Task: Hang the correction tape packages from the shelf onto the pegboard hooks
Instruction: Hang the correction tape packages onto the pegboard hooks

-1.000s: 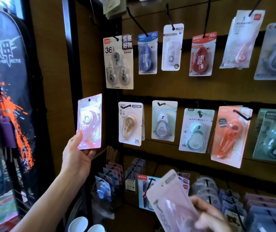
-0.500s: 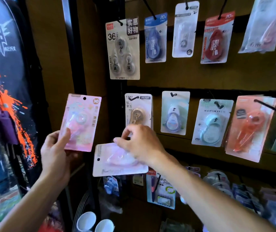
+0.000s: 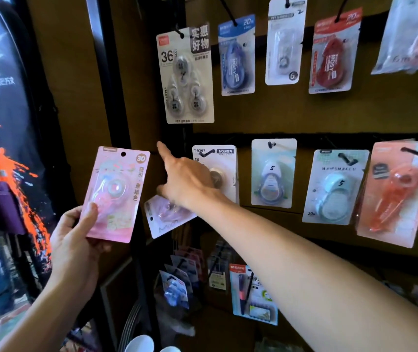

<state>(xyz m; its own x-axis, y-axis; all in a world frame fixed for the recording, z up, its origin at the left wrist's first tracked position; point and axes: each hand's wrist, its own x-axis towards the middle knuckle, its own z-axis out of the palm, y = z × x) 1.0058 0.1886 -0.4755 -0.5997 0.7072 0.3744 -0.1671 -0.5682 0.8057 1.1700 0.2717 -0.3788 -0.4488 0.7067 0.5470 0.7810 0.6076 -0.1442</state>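
Your left hand [image 3: 76, 240] grips a pink package [image 3: 116, 194], unhung; your right hand [image 3: 185, 181] pinches a white package [image 3: 167, 219] below, forefinger out toward the empty hook [image 3: 153, 152] — both remain to hang.

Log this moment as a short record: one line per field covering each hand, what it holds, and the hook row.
left hand: holds pink package upright, thumb on its front
right hand: index finger extended toward the board's left edge, other fingers pinning white package
white package: tilted, hang hole at lower left, not on a hook
middle row: beige tape card hangs behind the right hand
empty hook at fingertip: cannot tell
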